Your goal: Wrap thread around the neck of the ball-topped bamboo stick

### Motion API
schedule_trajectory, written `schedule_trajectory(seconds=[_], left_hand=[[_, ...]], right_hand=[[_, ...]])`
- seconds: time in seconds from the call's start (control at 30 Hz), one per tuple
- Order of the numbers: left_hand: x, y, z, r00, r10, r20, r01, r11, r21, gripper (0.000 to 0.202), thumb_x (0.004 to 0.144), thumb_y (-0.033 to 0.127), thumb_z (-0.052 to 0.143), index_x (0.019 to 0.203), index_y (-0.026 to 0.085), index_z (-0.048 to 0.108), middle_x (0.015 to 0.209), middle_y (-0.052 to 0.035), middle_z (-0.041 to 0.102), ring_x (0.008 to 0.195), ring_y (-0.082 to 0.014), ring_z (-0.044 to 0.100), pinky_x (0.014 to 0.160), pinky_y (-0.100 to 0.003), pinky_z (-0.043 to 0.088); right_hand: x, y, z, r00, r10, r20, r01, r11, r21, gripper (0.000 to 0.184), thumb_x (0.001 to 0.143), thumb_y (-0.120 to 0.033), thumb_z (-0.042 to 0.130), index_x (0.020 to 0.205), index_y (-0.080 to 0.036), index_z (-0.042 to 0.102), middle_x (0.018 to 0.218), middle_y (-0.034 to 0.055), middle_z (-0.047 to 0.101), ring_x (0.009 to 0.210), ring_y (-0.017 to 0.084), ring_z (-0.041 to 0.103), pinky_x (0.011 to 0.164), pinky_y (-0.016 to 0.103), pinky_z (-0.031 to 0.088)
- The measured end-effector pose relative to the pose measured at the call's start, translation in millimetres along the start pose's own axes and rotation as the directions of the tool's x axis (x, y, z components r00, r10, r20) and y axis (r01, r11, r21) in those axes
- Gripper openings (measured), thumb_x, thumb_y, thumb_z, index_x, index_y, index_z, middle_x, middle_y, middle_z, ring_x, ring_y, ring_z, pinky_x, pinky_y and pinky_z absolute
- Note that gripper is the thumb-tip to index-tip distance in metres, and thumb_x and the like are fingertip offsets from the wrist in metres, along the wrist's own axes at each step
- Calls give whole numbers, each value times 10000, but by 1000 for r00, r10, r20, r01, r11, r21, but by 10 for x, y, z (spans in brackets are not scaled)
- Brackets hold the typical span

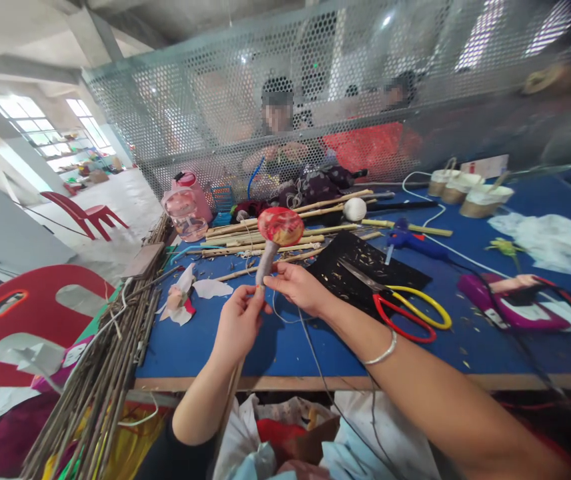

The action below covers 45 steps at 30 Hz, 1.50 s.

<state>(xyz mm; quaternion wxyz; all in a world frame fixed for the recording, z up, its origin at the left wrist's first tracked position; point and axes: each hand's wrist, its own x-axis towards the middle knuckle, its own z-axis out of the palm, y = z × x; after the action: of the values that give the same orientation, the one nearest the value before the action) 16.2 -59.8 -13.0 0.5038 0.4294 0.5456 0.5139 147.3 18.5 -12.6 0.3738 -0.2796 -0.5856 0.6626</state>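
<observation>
In the head view, a mushroom-shaped piece stands in front of me, with a mottled red and cream head [282, 227] on a grey-wrapped stem [266, 261]. My left hand [242, 321] is closed around the lower end of the stem, and a thin stick runs down below it. My right hand [299, 288] pinches the stem from the right, just under the head; its fingertips are partly hidden. A thin grey cord [312, 350] trails from near the hands down over the table edge towards my lap.
Scissors [410, 310] with red and yellow handles lie on a black sheet [338, 263]. Right of it are a blue glue gun [418, 243] and a purple tool [510, 307]. Sticks [230, 232], a white ball [354, 209] and paper cups [485, 199] lie behind. A perforated screen [205, 100] stands beyond.
</observation>
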Motion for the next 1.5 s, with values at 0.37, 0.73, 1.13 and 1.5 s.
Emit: schedule_trajectory(seconds=[0.37, 0.73, 1.13, 1.5], left_hand=[[-21, 3, -121, 917, -160, 366, 305, 872, -383, 328, 719, 407, 680, 884, 169, 525, 525, 70, 485, 314, 11, 186, 307, -109, 132], [17, -107, 25, 997, 80, -17, -79, 996, 40, 498, 741, 398, 673, 1161, 157, 556, 706, 12, 621, 403, -36, 427, 368, -163, 316], [32, -21, -7, 992, -6, 129, 42, 959, -279, 369, 722, 422, 696, 917, 156, 533, 718, 7, 631, 358, -17, 405, 312, -138, 283], [56, -64, 81, 999, 40, -3, -40, 999, 37, 462, 706, 426, 704, 1042, 165, 527, 738, 2, 635, 514, -92, 572, 430, -187, 451]], right_hand=[[-29, -37, -73, 970, 32, 242, -60, 992, 109, 372, 692, -428, 714, 884, -137, 584, 618, -31, 603, 324, 9, 218, 327, 211, 83], [17, 23, -49, 999, 45, 29, -47, 996, 77, 329, 674, -416, 731, 757, -148, 558, 435, -108, 353, 341, 25, 185, 342, 213, 95], [7, 55, -90, 982, 86, 169, -126, 962, 244, 391, 679, -422, 740, 913, -158, 573, 468, -114, 363, 350, 22, 129, 327, 195, 57], [6, 53, -24, 999, 34, -35, -29, 989, 146, 362, 605, -383, 781, 691, -152, 516, 530, -65, 487, 400, 35, 340, 382, 206, 200]])
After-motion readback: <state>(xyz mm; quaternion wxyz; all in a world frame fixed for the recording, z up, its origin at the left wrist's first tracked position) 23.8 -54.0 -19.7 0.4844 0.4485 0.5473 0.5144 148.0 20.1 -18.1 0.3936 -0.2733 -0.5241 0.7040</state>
